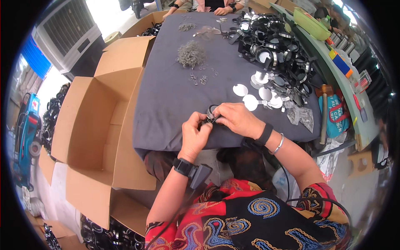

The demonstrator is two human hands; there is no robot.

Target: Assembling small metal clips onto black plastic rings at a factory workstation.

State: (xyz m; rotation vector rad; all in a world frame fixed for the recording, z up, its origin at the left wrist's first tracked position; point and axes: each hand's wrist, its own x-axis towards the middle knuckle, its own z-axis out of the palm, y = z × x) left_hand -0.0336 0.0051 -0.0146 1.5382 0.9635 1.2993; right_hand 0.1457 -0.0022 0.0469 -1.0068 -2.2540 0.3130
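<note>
Near the front edge of the grey cloth-covered table (166,100), both hands meet over one small black ring-shaped frame with a round mirror-like insert (212,111). Left hand (194,135) comes up from below-left, fingers curled together, thumb & forefinger pinched on the frame's lower-left tab; right hand (238,120) lies across from the right, fingertips closed on the frame's right rim. Frame sits just above the cloth, betw. the two hands, face tilted up toward the camera; it's round so no clear long axis, but the short black tab sticks out toward lower-left, approx. along the line of the left thumb. Whether it touches the cloth: can't tell. Count: 1 frame in hand. To the right, loose shiny round metal discs (240,90) lie flat, approx. 6 seen clearly, others overlapped so exact no. unclear. Behind them a big heap of black ring frames w/ silver inserts (275,50), too many & too tangled to count. Two piles of small grey metal clips: larger pile (191,54) mid-table, smaller pile (186,26) farther back, plus a few strays near (198,79). One clear plastic bag of small parts (302,116) at right edge, one wooden-handled mallet (324,108) hanging off the side. One large open brown cardboard box (96,125) stands left of the table. Another person's hands (221,10) rest at the far edge.
</note>
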